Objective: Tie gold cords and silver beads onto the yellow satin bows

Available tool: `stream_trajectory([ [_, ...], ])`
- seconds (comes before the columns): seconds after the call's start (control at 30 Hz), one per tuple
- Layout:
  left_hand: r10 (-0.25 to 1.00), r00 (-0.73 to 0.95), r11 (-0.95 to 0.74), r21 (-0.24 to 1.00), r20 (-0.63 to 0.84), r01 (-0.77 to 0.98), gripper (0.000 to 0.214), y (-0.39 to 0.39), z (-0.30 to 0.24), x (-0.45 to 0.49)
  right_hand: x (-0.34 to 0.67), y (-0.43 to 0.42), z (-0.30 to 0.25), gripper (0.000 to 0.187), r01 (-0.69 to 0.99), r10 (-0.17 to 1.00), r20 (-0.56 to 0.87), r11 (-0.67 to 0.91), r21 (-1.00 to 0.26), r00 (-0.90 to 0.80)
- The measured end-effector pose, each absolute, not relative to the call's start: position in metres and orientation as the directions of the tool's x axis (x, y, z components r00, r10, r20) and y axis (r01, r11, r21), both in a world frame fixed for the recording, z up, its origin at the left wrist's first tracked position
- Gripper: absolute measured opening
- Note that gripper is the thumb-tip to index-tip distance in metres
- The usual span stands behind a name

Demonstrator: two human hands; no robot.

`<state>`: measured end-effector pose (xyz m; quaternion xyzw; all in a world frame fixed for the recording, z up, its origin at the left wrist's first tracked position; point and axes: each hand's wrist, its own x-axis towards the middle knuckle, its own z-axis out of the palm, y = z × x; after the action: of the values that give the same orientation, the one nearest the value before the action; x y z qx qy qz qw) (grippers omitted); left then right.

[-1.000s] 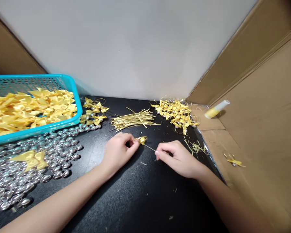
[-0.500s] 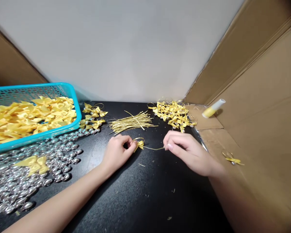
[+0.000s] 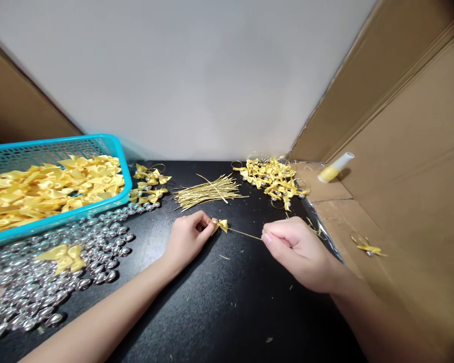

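Observation:
Between the thumb and fingers of my left hand (image 3: 191,234) is pinched a small yellow ribbon bow (image 3: 222,225), partly covered by the fingertips. A thin gold cord (image 3: 245,233) runs from the bow to the right, stretched nearly straight. Its other end is gripped in my closed right hand (image 3: 297,252). Just beyond the hands lies a bundle of gold cords (image 3: 208,191). Farther right is a pile of yellow bows with gold loops and silver beads (image 3: 270,176).
A turquoise basket (image 3: 126,176) of yellow bows stands at the left. Many silver beads (image 3: 98,252) spread before it, with one loose bow (image 3: 64,258) on top. Cardboard (image 3: 412,151) at the right holds a white-and-yellow tube (image 3: 336,167) and a looped bow (image 3: 366,247).
My right hand has moved right and toward me, drawing the cord straighter. The gold loop standing above the bow no longer shows. My left hand keeps its pinch.

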<state>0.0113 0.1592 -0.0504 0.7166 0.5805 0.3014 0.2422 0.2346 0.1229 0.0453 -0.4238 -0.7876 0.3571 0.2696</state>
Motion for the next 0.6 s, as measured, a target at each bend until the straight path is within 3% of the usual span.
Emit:
stream_trajectory([
  [0.27, 0.980, 0.139, -0.201, 0.704, 0.145, 0.681, 0.027, 0.159, -0.051, 0.011, 0.236, 0.123, 0.051, 0.040, 0.509, 0.850, 0.124, 0.417, -0.753, -0.512],
  [0.5, 0.972, 0.109, -0.226, 0.713, 0.207, 0.663, 0.016, 0.160, -0.046, 0.012, 0.237, 0.128, 0.045, 0.042, 0.530, 0.877, 0.007, 0.298, -0.794, -0.481],
  [0.6, 0.982, 0.167, -0.182, 0.711, 0.092, 0.679, 0.022, 0.167, -0.033, -0.001, 0.238, 0.130, 0.044, 0.040, 0.510, 0.886, -0.003, 0.265, -0.818, -0.464],
])
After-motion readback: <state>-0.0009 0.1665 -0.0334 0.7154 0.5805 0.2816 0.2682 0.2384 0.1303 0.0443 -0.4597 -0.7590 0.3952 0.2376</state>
